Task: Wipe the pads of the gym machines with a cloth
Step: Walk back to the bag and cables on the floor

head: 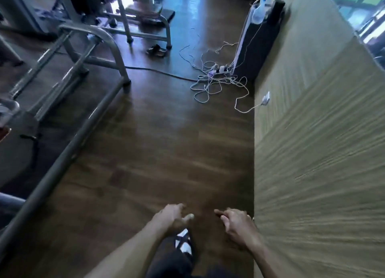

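From the head camera, both bare hands hang low over the dark brown wood-plank floor [166,142], and neither holds anything. The left hand [174,215] has loosely curled, relaxed fingers; the right hand [237,223] is likewise slack, with its forefinger stretched toward the left one. No cloth shows anywhere in this view, so where it lies cannot be told. A translucent spray bottle with a blue trigger head [260,8] stands on top of a tall dark upright box [260,42] against the tan ribbed wall [312,152], far ahead of the fingers and off to the right, so the right hand is probably the nearer one to it. The grey tubular steel gym machine frame [87,73] lies ahead and to the left of the fingers, its long base rail running diagonally away from the left hand; its pads are not plainly visible. A reddish padded bench on a grey frame [145,8], blurred, sits well beyond the fingers, ahead and left. A tangle of white cables around a power strip [216,75] lies on the floor between the hands and the box.
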`<state>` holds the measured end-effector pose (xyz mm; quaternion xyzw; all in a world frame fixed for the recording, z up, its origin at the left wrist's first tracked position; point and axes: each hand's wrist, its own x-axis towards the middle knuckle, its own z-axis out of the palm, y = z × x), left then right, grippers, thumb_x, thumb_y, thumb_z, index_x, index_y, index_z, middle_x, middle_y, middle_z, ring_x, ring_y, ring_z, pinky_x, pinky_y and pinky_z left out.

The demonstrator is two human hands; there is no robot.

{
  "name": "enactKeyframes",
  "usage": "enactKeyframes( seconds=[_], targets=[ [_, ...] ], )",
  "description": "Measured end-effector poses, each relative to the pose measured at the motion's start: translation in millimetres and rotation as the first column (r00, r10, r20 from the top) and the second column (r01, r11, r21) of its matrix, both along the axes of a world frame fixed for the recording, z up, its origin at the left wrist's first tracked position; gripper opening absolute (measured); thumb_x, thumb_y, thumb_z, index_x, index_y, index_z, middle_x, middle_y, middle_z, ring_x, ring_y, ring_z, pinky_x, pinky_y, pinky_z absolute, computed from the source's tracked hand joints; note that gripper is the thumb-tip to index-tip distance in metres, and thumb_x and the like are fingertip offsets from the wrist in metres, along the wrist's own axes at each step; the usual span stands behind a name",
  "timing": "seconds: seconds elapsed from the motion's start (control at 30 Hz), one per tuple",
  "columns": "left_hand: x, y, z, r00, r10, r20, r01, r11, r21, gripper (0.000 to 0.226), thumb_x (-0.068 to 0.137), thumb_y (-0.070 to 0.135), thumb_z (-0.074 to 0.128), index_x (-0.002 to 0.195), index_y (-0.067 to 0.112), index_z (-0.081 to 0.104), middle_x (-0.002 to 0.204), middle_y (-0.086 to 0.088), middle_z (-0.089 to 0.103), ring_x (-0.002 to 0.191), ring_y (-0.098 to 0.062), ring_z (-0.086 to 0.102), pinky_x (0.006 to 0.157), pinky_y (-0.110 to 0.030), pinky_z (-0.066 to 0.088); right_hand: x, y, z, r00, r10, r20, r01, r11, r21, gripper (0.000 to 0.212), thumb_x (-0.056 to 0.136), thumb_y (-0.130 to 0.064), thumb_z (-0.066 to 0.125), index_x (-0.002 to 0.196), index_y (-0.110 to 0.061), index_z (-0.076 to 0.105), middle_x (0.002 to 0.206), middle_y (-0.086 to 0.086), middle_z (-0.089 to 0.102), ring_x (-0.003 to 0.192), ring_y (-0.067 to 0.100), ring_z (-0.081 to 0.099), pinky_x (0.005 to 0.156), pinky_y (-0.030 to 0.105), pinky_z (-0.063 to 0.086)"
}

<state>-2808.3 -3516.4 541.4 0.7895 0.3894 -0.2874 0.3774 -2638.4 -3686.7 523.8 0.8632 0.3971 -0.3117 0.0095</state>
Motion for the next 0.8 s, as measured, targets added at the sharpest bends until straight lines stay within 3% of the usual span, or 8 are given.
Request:
enactKeyframes(
  seconds=[0.17, 0.37, 0.63, 0.8],
  targets=[
    [89.6, 113.7, 20.2, 0.999, -0.032, 0.034, 0.030, 0.998, 0.060, 0.063, 0.095, 0.062, 0.046, 0.143, 0.022, 0.046, 0.145, -0.005, 0.051, 0.134, -0.023, 0.047, 0.107, -0.033, 0.041, 78.9, 116.1, 2.1, 0.999, -0.011, -0.043, 0.011, 1.000, 0.010, 0.037, 0.101, -0.043, 0.041, 0.124, -0.026, 0.065, 0.128, -0.001, 0.064, 0.121, 0.022, 0.058, 0.101, 0.037, 0.045],
    [194.8, 272.5, -4.1, 0.998, -0.018, -0.055, 0.021, 0.998, 0.063, 0.064, 0.093, 0.064, 0.043, 0.143, 0.024, 0.044, 0.146, -0.004, 0.049, 0.134, -0.023, 0.046, 0.106, -0.038, 0.041, 200.7, 294.9, -28.6, 0.997, 0.021, -0.077, -0.020, 1.000, 0.014, 0.036, 0.099, -0.042, 0.042, 0.118, -0.023, 0.065, 0.124, 0.001, 0.066, 0.118, 0.027, 0.059, 0.098, 0.038, 0.046],
    [315.5, 483.1, 19.4, 0.983, 0.172, -0.056, -0.168, 0.983, 0.073, 0.065, 0.094, 0.062, 0.044, 0.147, 0.024, 0.042, 0.147, -0.001, 0.049, 0.135, -0.021, 0.046, 0.108, -0.035, 0.040, 353.0, 531.8, -7.5, 0.978, 0.199, -0.069, -0.198, 0.980, 0.021, 0.036, 0.099, -0.044, 0.043, 0.117, -0.024, 0.067, 0.125, -0.003, 0.066, 0.114, 0.019, 0.062, 0.100, 0.036, 0.048],
    [410.3, 621.9, 10.7, 0.975, 0.219, -0.021, -0.218, 0.975, 0.036, 0.055, 0.088, 0.066, 0.044, 0.128, 0.030, 0.056, 0.127, 0.003, 0.061, 0.117, -0.020, 0.057, 0.094, -0.036, 0.048, 443.2, 686.9, -2.5, 0.960, 0.280, 0.005, -0.280, 0.959, 0.044, 0.037, 0.101, -0.043, 0.041, 0.120, -0.023, 0.065, 0.136, -0.003, 0.060, 0.128, 0.018, 0.054, 0.106, 0.036, 0.041]
  ],
)
